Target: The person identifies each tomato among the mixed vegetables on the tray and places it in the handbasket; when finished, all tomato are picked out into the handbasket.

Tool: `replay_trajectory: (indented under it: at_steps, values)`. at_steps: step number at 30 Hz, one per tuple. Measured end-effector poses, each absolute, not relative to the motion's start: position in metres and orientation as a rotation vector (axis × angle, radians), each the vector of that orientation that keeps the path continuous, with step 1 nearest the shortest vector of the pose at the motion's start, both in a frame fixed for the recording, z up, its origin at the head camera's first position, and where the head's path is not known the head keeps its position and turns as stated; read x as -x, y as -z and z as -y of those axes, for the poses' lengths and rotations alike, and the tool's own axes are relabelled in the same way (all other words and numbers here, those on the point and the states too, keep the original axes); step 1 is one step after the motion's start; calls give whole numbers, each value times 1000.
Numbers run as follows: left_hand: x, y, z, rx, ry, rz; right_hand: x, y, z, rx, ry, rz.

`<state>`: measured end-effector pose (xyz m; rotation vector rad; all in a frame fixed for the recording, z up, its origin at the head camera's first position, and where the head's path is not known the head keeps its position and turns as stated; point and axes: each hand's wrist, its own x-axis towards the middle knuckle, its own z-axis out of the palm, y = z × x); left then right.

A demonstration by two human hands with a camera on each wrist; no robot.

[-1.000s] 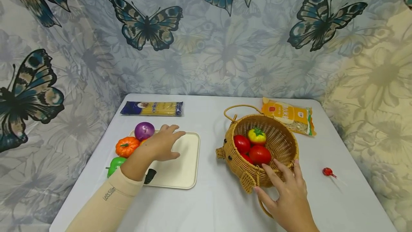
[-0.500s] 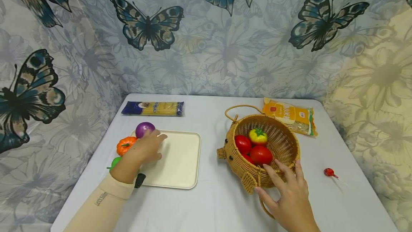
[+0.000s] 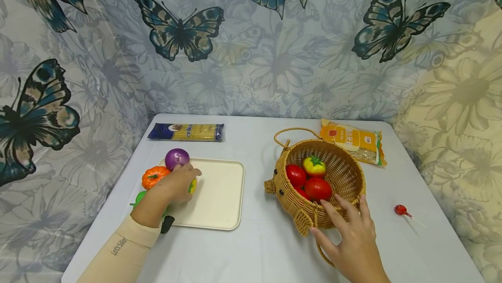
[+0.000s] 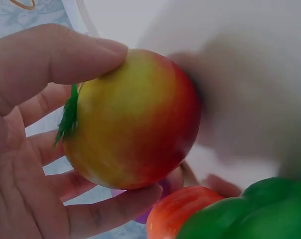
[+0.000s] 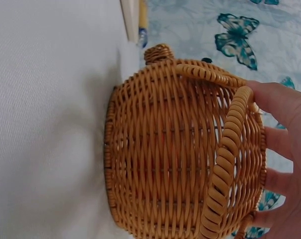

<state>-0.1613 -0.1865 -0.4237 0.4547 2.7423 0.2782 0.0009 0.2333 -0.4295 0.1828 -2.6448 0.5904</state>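
My left hand (image 3: 178, 182) grips a yellow-and-red tomato (image 4: 135, 119) with a green leafy top, thumb on one side and fingers on the other. In the head view most of that tomato is hidden by the hand, above the left part of a cream tray (image 3: 219, 196). A purple onion-like ball (image 3: 177, 158), an orange pumpkin (image 3: 154, 177) and a green bell pepper (image 4: 240, 214) lie beside the hand. My right hand (image 3: 351, 239) holds the near rim of a wicker basket (image 5: 160, 149), fingers over the edge and thumb outside. Inside the basket are red tomatoes (image 3: 317, 189) and a yellow one (image 3: 314, 166).
A blue-and-yellow pasta packet (image 3: 186, 132) lies at the back left of the white table. Behind the basket is an orange-yellow food bag (image 3: 354, 142). A red lollipop (image 3: 401, 209) lies to the right. The basket has upright loop handles (image 5: 225, 164).
My left hand has moved left and nearer across the tray, and its fingers have closed around the yellow-and-red tomato. The right hand and basket have stayed in place.
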Motion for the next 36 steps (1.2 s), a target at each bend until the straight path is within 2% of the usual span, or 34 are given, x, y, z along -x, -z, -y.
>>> replay_trajectory:
  at_steps: [19,36]
  values:
    - [167,417,179,-549,-255,-2727,-2,429,-236,-179,-590,2651]
    - [179,389,147,-685,-228,-2692,-2,428,-238,-195,-569,2645]
